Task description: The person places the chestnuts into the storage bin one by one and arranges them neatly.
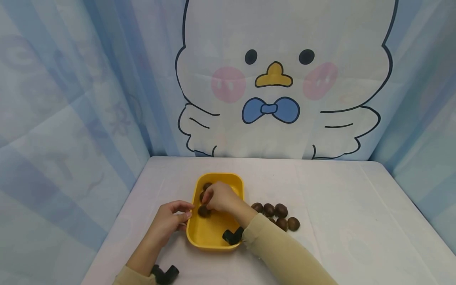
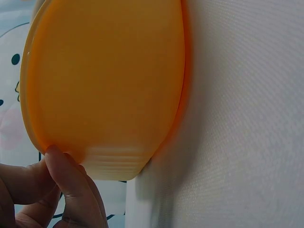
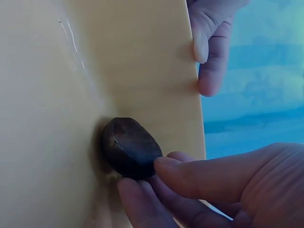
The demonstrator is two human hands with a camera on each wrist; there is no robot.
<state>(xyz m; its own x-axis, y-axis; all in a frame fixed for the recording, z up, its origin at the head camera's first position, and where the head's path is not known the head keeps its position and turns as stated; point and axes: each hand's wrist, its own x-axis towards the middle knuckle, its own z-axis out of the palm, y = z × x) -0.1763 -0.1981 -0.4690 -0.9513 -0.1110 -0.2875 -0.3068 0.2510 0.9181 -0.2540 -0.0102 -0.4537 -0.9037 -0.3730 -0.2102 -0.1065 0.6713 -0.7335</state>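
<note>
Inside a yellow plastic tray (image 1: 210, 235), my right hand (image 1: 222, 196) pinches a brown chestnut (image 3: 130, 147) between thumb and fingertips, close to the tray's left wall. Two more chestnuts (image 1: 208, 185) lie beyond it along that same wall, partly covered by the hand. My left hand (image 1: 172, 217) holds the tray's left rim; in the left wrist view its curled fingers (image 2: 71, 185) meet the outside just under the lip. To the right of the tray sits a loose group of several chestnuts (image 1: 280, 210), some hidden behind the right forearm.
A white cloth covers the table (image 1: 342, 221). Patterned blue curtains (image 1: 64, 118) hang on both sides, and a backdrop (image 1: 274, 134) with a cartoon bird stands behind. Black wrist mounts (image 1: 165, 274) stick out near each sleeve; the right one overlaps the tray's near right corner.
</note>
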